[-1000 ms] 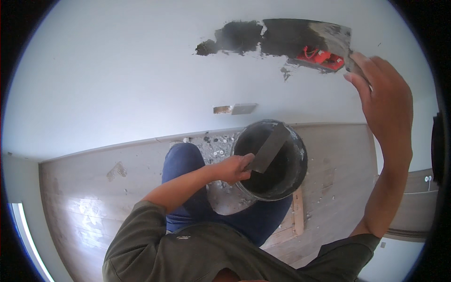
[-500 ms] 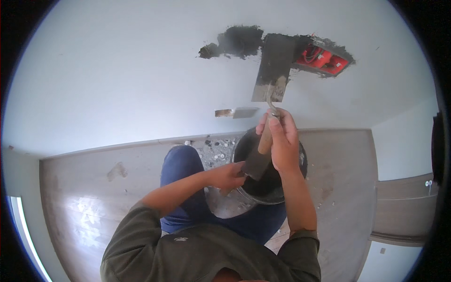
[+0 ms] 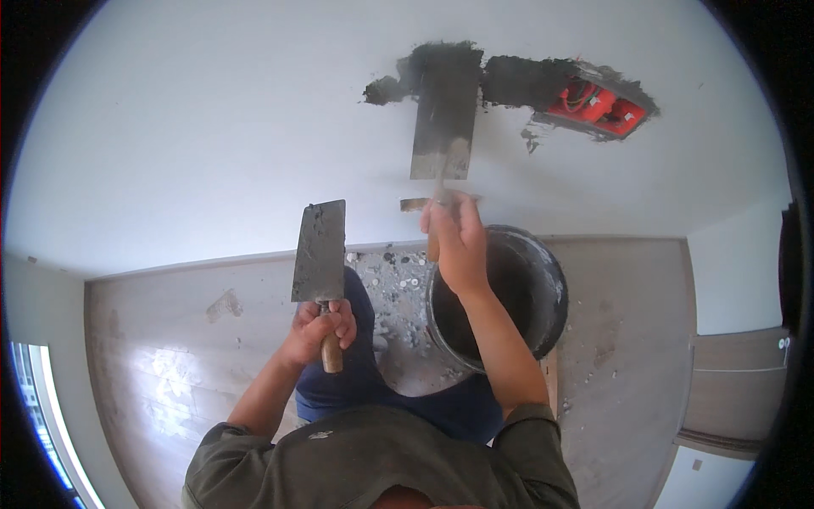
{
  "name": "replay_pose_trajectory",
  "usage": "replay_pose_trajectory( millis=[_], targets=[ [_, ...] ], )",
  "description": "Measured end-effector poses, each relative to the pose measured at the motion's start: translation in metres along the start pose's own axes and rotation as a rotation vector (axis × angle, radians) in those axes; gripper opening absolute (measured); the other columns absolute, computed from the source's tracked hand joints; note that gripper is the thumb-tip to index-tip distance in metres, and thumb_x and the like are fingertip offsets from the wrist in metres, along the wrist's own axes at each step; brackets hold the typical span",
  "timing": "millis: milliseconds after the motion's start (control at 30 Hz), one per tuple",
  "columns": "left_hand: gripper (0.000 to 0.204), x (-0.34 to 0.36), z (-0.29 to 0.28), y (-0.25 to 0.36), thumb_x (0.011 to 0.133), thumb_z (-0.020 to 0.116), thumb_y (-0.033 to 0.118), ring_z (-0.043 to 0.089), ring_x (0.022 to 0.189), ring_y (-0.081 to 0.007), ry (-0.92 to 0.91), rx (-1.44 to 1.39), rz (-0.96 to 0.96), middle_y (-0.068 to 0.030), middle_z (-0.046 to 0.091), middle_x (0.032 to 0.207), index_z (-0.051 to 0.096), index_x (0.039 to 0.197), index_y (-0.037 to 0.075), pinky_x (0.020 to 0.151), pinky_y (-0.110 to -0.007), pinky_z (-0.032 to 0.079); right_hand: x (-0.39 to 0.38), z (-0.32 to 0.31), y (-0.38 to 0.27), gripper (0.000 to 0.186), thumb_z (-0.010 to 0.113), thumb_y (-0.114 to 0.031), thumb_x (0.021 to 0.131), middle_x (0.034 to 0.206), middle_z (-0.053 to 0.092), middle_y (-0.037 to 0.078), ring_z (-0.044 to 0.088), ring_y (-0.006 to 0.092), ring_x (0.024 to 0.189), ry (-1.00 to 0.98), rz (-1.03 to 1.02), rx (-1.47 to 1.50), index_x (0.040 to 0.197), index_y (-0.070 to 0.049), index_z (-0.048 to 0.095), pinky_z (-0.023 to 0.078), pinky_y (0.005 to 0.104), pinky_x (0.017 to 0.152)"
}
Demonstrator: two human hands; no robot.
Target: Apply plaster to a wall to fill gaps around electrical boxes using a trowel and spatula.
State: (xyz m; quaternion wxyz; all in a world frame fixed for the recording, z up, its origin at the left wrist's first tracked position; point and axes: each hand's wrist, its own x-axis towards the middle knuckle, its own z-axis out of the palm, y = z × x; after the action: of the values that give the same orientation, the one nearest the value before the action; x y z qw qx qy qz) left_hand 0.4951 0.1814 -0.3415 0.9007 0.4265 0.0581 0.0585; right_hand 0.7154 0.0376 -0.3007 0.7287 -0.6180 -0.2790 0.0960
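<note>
My right hand [image 3: 456, 242] grips the wooden handle of a trowel; its wide blade [image 3: 443, 110] lies on the wall over a dark grey mortar patch [image 3: 521, 81], left of a recess with red junction boxes [image 3: 602, 106] and wires. Fingers of my left hand [image 3: 320, 331] wrap round the wooden handle of a second trowel [image 3: 319, 250], held upright over my left leg, its blade smeared with grey mortar. Beneath my right hand stands a black bucket [image 3: 538, 331] with dark, mortar-stained insides. A small opening [image 3: 414, 204] in the white wall is partly behind my right hand.
Debris and small round pieces [image 3: 398, 297] litter the floor [image 3: 178, 314] by the baseboard. A bright window [image 3: 38, 407] is at far left. At right stand a wood-coloured panel [image 3: 733, 382] and white wall. A wooden piece [image 3: 551, 382] lies behind the bucket.
My right trowel has moved leftward along the mortar from beside the red boxes. My left hand has moved left from over the bucket, turning its trowel blade upright.
</note>
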Motion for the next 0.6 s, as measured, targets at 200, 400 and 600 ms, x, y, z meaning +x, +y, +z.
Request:
replay_pose_trajectory(
  millis=[200,400,600],
  targets=[
    [0.010,0.007,0.001,-0.007,0.089,0.050,0.006,0.051,0.060,-0.0197,-0.001,-0.019,-0.052,-0.0066,0.046,0.072,0.045,0.096,0.011,0.054,-0.031,0.043,-0.012,-0.005,0.012,0.024,0.055,-0.021,0.100,0.085,0.061,0.004,0.059,0.0108,0.077,0.000,0.085,-0.015,0.111,-0.001,0.051,0.049,0.0261,0.072],
    [0.010,0.015,0.005,-0.009,0.089,0.050,0.004,0.052,0.063,-0.0194,-0.032,-0.052,-0.063,-0.0066,0.047,0.072,0.044,0.094,0.010,0.056,-0.031,0.043,-0.029,-0.021,-0.003,0.022,0.055,-0.019,0.099,0.085,0.061,0.004,0.057,0.0100,0.075,-0.031,0.232,-0.020,0.110,0.000,0.052,0.048,0.0253,0.071],
    [0.009,0.022,0.014,-0.008,0.091,0.050,0.006,0.052,0.064,-0.0185,-0.046,0.026,-0.101,-0.0056,0.048,0.074,0.043,0.093,0.010,0.060,-0.031,0.043,-0.036,-0.022,-0.035,0.023,0.054,-0.019,0.100,0.086,0.059,0.004,0.055,0.0087,0.073,-0.055,0.050,0.014,0.110,0.001,0.052,0.047,0.0236,0.067]
  ],
)
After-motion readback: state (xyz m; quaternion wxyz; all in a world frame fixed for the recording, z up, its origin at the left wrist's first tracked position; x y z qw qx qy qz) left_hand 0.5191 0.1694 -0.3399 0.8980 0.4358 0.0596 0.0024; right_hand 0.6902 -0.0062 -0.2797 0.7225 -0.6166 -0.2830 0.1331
